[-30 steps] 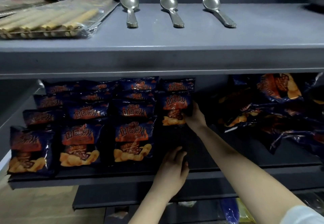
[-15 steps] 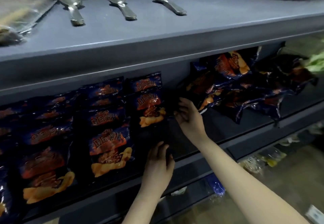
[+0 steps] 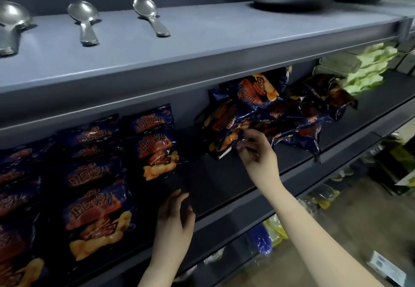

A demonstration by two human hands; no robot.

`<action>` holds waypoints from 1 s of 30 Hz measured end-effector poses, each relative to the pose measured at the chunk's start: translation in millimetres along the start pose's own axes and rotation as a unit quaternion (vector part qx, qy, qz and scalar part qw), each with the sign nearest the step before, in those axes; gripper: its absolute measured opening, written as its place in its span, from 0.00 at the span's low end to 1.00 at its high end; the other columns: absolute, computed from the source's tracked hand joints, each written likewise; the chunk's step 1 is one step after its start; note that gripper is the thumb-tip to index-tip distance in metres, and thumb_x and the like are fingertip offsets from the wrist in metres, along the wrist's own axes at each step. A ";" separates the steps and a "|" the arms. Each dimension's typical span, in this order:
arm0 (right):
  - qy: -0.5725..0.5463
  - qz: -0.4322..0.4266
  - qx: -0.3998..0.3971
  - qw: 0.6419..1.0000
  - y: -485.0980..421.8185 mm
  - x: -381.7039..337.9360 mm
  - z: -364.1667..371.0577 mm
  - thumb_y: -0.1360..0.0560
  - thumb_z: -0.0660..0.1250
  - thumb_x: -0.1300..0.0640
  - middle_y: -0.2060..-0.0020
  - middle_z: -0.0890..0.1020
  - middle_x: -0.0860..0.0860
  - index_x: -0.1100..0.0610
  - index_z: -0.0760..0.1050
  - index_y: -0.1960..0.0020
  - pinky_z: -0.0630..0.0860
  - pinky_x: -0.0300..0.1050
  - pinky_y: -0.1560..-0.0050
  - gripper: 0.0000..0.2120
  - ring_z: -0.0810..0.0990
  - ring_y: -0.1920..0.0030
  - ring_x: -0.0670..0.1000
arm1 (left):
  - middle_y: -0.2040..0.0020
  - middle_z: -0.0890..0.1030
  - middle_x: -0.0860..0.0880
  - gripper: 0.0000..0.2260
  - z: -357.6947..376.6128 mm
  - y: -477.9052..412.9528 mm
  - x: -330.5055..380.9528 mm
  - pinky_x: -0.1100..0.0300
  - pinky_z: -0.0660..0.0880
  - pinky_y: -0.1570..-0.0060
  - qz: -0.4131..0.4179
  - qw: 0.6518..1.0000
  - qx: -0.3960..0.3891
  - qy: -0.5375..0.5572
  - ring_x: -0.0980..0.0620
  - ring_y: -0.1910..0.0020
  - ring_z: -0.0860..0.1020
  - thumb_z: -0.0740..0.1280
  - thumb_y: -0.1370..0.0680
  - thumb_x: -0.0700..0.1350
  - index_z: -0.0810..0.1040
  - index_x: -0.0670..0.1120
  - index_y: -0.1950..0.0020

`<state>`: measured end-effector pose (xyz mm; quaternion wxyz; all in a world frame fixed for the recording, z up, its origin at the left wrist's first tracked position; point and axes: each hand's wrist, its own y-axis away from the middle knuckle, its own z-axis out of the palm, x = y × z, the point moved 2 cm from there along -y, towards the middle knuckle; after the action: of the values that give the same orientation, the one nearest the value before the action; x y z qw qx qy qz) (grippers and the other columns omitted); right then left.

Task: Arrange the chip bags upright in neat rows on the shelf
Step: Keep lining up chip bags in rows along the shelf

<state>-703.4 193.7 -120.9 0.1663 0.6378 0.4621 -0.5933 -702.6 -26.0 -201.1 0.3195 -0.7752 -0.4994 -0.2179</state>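
While upright rows of chip bags [image 3: 94, 206] fill the shelf's [image 3: 224, 183] left end, a jumbled heap [image 3: 287, 111] toward its right end is left to sort, the right hand [image 3: 258, 156] pinching one bag [image 3: 222, 145], the left hand [image 3: 175, 217] slack and empty at the front edge.

My right arm [image 3: 314, 230] stretches forward, my right hand [image 3: 258, 154] curling fingers and thumb in a pinch on a chip bag [image 3: 221, 145]. My left hand [image 3: 174, 219] sits lower, palm down, fingers loose.
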 end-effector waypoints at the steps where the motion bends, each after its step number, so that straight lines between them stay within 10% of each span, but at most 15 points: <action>1: -0.002 0.011 0.012 1.000 -6.4 2.3 -3.3 0.25 0.66 0.66 0.43 0.76 0.59 0.56 0.68 0.38 0.72 0.26 0.56 0.18 0.79 0.50 0.41 | 0.35 0.72 0.47 0.16 2.4 -5.4 5.0 0.65 0.66 0.43 0.000 1.000 0.003 0.004 0.49 0.35 0.70 0.67 0.25 0.39 0.75 0.44 0.37; 12: -0.171 0.226 -0.017 0.959 -80.6 30.1 -0.9 0.34 0.74 0.42 0.47 0.76 0.42 0.48 0.53 0.24 0.68 0.40 0.45 0.46 0.75 0.45 0.46 | 0.29 0.64 0.54 0.21 47.3 -34.2 68.8 0.69 0.64 0.42 -0.038 0.997 0.005 0.074 0.56 0.31 0.64 0.64 0.23 0.45 0.66 0.55 0.31; 17: -0.175 0.284 -0.029 0.942 -94.5 41.2 17.4 0.33 0.75 0.46 0.39 0.76 0.51 0.53 0.61 0.27 0.71 0.55 0.35 0.40 0.74 0.38 0.55 | 0.30 0.63 0.59 0.19 43.2 -18.1 68.0 0.78 0.56 0.43 -0.098 0.991 0.036 0.079 0.63 0.32 0.61 0.63 0.22 0.45 0.66 0.58 0.33; 30: -0.192 0.181 -0.026 0.964 -97.5 14.3 16.5 0.25 0.66 0.57 0.44 0.80 0.54 0.55 0.72 0.36 0.74 0.53 0.39 0.17 0.78 0.43 0.52 | 0.36 0.70 0.60 0.20 3.3 6.2 81.5 0.68 0.62 0.39 -0.144 0.973 0.160 0.089 0.63 0.36 0.67 0.64 0.23 0.40 0.67 0.63 0.40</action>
<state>-791.9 237.2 -105.1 0.3727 0.5809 0.3133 -0.6524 -663.7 26.3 -151.5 0.4477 -0.6117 -0.6037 -0.2466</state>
